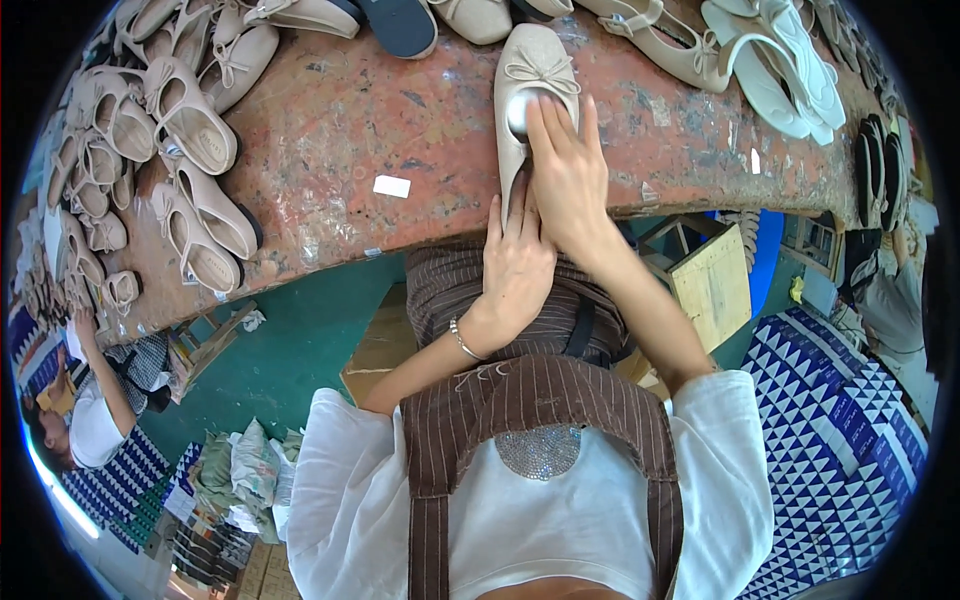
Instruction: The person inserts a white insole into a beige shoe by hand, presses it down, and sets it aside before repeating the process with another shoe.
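A beige bow-topped flat (537, 62) is taking centre stage now, sitting at the near edge of the surface (400, 125) with its toe pointing away from the person and its heel facing the apron. Inside its opening, a rounded white piece (518, 112) is showing, and the right grip (572, 180) is reaching in over it, index and middle fingers pressing down close together while the little finger is standing apart along the shoe's right side. Down at the heel, the left grip (521, 250) is lying with its fingers slightly spread, touching the shoe; whether either one is pinching anything, I cannot tell, as the fingertips are partly hiding. Just left, a white slip (391, 186) is lying flat on the scuffed, reddish top. Farther left, more beige shoes (205, 125) are crowding together, and over on the right, white shoe-shaped pieces (790, 75) are overlapping. Below, a wooden stool (712, 278) is standing beyond the right forearm, and at far left a co-worker (88, 435) is reaching toward the surface.
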The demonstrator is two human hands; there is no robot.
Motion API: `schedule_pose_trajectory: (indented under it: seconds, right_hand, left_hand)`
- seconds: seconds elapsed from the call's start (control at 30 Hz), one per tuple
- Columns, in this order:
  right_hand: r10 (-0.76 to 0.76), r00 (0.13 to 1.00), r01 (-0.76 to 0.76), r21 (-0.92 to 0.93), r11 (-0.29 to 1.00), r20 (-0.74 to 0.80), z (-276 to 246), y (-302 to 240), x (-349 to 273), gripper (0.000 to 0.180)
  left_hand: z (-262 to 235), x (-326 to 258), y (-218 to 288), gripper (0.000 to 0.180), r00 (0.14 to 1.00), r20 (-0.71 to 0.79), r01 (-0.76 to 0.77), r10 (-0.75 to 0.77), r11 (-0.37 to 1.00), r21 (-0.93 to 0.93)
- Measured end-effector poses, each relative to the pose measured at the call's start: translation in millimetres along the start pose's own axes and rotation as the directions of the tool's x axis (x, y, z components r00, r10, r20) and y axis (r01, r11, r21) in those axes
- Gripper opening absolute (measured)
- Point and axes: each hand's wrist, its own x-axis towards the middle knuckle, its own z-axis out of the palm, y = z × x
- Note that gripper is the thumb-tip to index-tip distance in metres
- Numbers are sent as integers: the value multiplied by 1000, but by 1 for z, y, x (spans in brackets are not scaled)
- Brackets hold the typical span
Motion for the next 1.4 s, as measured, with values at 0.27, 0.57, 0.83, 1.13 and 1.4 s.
schedule_pose_trajectory:
  seconds: [0.27,0.57,0.83,1.13,1.4]
  right_hand:
    - [72,964,-63,-41,997,256,-26,-28,-6,57]
    - [143,932,-83,-186,979,333,17,-4,28,36]
    - [-92,980,119,-151,981,175,26,22,33,34]
    - [291,902,-372,-230,899,-318,-151,301,69,44]
    - [370,921,-385,-434,814,-124,-136,324,76,38]
  left_hand:
    - [10,-5,-8,50,999,31,-6,7,999,-35]
    - [6,0,-7,37,1000,-22,-6,6,1000,5]
    - [-11,11,-15,42,996,-57,-69,65,995,-69]
    - [-222,-9,-202,47,806,-584,315,-97,905,285]
    - [-184,165,-113,41,866,-283,315,-412,889,-331]
